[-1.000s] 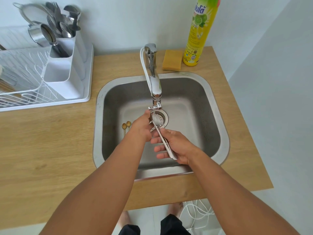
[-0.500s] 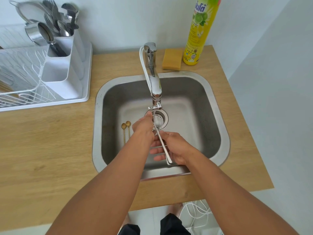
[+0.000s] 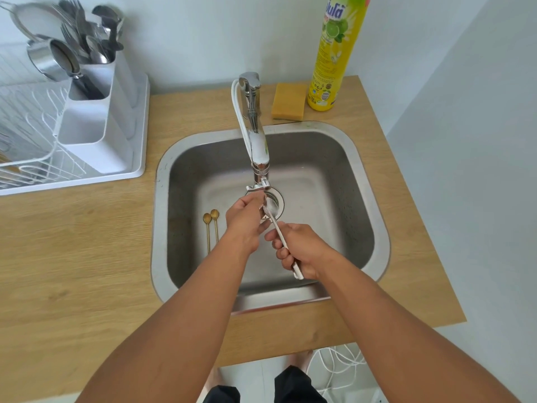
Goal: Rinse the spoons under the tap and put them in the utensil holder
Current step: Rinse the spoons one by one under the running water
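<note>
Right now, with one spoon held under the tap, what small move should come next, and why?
Probably lift the silver spoon from under the tap toward the utensil holder. The right hand grips its handle, the left hand rubs its bowl at the spout, and two gold spoons wait in the sink.

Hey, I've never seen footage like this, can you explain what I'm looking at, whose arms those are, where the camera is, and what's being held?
No machine here: a person wears a camera on the head, looking down at their own arms. The right hand grips a silver spoon by its handle, bowl under the tap, while the left hand touches the bowl. Two gold spoons lie in the sink. On the wooden counter stand a dish rack with a white utensil holder, a sponge and a yellow bottle.
</note>
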Motion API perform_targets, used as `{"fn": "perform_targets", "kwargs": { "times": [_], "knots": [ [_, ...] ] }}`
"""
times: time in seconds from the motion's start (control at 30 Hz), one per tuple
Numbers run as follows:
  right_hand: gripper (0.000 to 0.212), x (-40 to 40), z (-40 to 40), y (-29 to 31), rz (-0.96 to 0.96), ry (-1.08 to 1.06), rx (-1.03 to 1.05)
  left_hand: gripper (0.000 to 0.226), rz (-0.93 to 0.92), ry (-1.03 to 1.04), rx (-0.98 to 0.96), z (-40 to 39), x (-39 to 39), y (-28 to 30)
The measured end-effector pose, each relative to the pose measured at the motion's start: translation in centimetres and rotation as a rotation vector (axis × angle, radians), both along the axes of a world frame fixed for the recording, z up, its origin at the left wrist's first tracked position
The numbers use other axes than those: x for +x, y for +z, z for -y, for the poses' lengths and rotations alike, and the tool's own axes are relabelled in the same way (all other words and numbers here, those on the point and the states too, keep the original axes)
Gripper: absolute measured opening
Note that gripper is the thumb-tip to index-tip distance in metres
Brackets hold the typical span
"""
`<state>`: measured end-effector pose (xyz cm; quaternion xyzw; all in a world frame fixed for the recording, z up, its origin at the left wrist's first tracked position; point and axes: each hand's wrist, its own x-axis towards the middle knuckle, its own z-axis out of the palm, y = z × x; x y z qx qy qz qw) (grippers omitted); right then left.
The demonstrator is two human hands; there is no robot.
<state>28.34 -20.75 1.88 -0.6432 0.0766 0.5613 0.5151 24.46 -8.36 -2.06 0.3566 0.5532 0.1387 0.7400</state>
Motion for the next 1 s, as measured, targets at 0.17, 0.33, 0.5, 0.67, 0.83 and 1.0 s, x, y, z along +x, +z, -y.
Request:
{"fn": "perform_targets", "kwargs": {
  "times": [0.17,0.33,0.5,0.67,0.83,1.0],
  "knots": [
    [0.037,-0.3,-0.2,0.0,0.015,-0.013,0.035,0.016,-0.021,-0.022,0.072,0.4,0.3,-0.2],
    [0.043,0.1,-0.1,-0.1,0.030,0.020,0.050,0.020,-0.032,-0.055,0.138,0.4,-0.3,-0.8],
    [0.042,0.5,0.0,-0.1,-0.022,0.071,0.058,0.019,-0.024,-0.020,0.228,0.3,-0.5,-0.8],
    [0.029,0.5,0.4,0.0,0.067,0.243,0.098,0.015,-0.045,-0.002,0.241,0.1,-0.4,-0.7],
    [0.024,1.6,1.1,0.1,0.024,0.251,0.096,0.014,0.010,-0.198,0.177,-0.9,-1.2,-0.5],
    [0.024,1.7,1.5,-0.2,0.022,0.284,0.076,0.015,-0.088,-0.284,0.279,-2.4,-1.2,-0.4]
  ]
}}
